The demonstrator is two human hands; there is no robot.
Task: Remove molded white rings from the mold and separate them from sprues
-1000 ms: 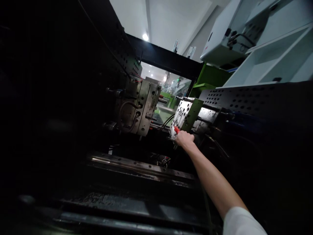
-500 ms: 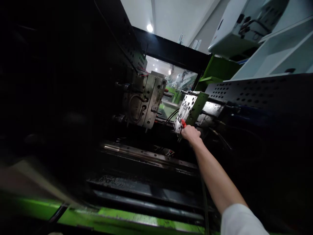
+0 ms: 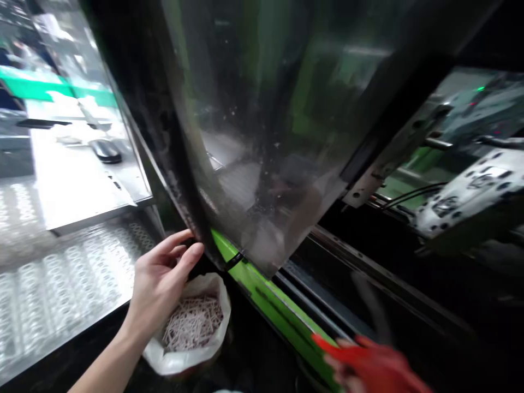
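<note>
L hand [image 3: 158, 284] at 7 o'clock, fingers spread and loose, tips on dark edge of the sliding door [image 3: 262, 136]; bag of white sticks [image 3: 192, 325] just below it. R hand [image 3: 368, 365] at 5 o'clock, blurred, gripping red-handled tool [image 3: 347, 349].

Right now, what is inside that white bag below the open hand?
The white bag holds a heap of thin pale sticks. The left hand hovers above it by the door edge; whatever lies deeper in the bag is covered.

I see a white bag [image 3: 186, 349] of pale sticks at seven o'clock, a green rail [image 3: 262, 289], and a blurred red tool [image 3: 368, 360].
</note>
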